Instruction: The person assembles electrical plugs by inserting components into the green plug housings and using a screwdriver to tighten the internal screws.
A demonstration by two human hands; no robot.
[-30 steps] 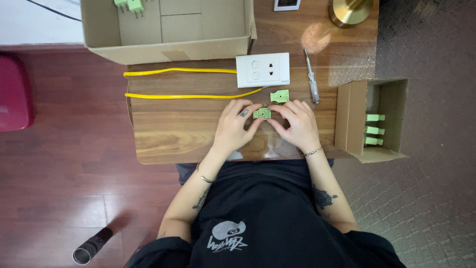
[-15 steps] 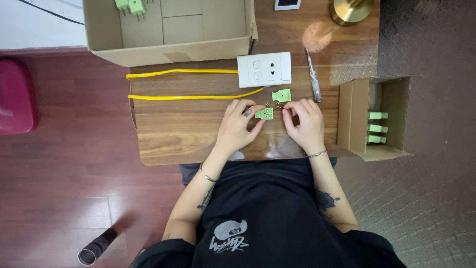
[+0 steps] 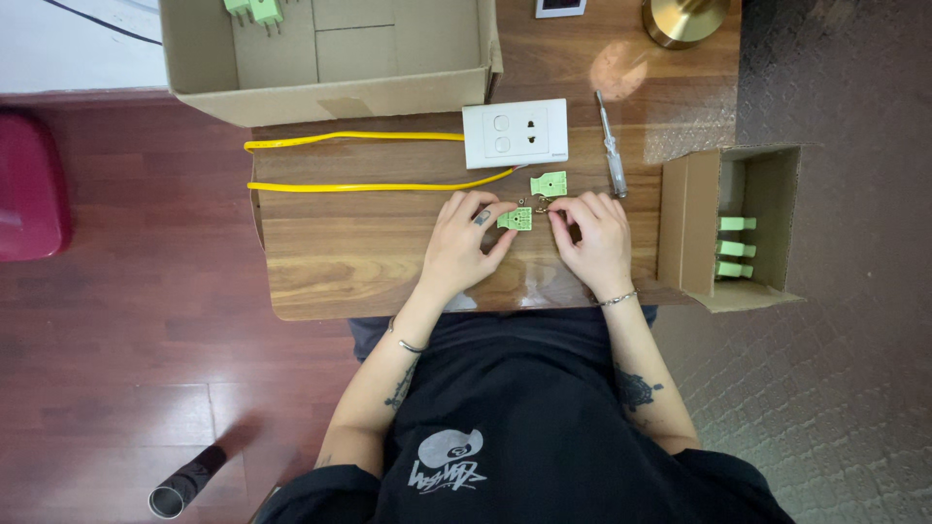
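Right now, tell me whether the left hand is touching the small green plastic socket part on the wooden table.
Touching. The head view shows the left hand pinching the small green plastic socket part between fingertips, with no gap.

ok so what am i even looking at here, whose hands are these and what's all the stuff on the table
This is one picture from a camera worn on a person's head, looking straight down at their own two bare hands. There is no machine.

The left hand holds a small pale green plastic part on the small wooden table. The right hand pinches something tiny beside that part, too small to make out.

A second green part lies just beyond. Further back are a white wall socket plate, a looped yellow cable and a slim screwdriver. A large open cardboard box sits at the far edge, and a small cardboard box with more green parts on the right.
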